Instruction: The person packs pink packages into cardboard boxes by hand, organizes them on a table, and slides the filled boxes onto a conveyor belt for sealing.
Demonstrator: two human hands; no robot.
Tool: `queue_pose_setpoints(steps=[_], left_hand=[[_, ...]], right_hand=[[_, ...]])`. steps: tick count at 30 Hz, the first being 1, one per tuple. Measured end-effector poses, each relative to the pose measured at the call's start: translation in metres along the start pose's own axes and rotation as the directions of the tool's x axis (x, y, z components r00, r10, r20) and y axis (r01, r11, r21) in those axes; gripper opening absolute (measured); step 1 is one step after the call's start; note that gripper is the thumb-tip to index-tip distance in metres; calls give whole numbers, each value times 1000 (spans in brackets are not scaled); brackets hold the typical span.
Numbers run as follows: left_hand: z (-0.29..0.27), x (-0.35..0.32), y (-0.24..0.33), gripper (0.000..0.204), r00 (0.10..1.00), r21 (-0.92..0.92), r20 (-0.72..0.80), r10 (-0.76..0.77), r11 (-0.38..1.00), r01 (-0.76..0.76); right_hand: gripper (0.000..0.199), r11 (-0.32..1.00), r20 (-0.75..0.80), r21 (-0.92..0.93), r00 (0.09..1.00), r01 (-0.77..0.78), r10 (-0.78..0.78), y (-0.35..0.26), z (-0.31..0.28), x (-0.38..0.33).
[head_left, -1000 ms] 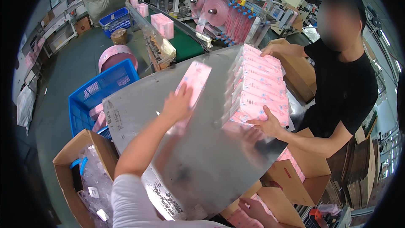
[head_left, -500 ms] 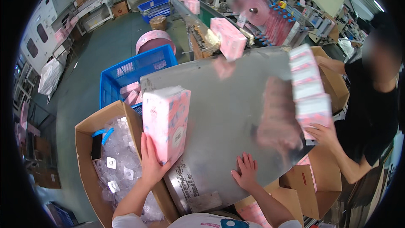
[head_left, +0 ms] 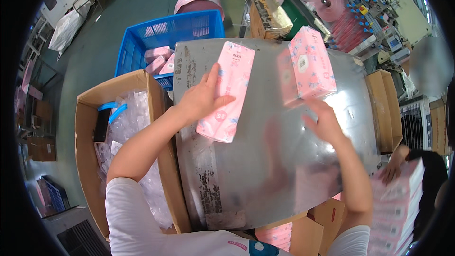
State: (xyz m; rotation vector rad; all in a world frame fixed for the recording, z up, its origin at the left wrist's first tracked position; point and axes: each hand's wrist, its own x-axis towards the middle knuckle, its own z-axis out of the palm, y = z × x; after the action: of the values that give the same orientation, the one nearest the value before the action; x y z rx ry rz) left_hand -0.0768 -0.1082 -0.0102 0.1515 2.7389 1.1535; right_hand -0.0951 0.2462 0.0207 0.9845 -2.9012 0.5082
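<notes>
A pink tissue pack (head_left: 234, 73) with a floral print is on the left half of the metal table (head_left: 265, 161). My left hand (head_left: 201, 96) grips its left edge, thumb across the upper face and fingers along the side. At the far right of the table stands a second pink tissue pack (head_left: 313, 64). My right hand (head_left: 326, 122) reaches toward its near lower end, fingers stretched and apart; whether the fingertips touch it I cannot tell.
Left of the table stand a cardboard box (head_left: 159, 161) of clear plastic bags and a blue crate (head_left: 123, 50) holding several pink packs. A conveyor (head_left: 298, 14) meets the table's far edge. At the lower right, a co-worker's hand (head_left: 391, 168) rests on stacked pink packs (head_left: 393, 204).
The left pack has moved away from me and tipped over. Another pack has come onto the table from the conveyor end. My right hand has moved forward. The co-worker's row has left the tabletop.
</notes>
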Motion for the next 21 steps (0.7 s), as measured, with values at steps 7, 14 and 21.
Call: queue_pose_setpoints(steps=[7,14,21], left_hand=[[21,21,-20,83,984,-674,107,-142,717,177],[20,23,-22,80,987,-570,114,-109,807,155],[28,18,-24,80,988,-609,157,-1,787,98]], right_hand=[[85,791,-230,-343,862,-507,453,155,8,85],[92,801,2,258,830,-540,558,80,47,43],[61,678,192,472,816,-564,545,-71,61,35]])
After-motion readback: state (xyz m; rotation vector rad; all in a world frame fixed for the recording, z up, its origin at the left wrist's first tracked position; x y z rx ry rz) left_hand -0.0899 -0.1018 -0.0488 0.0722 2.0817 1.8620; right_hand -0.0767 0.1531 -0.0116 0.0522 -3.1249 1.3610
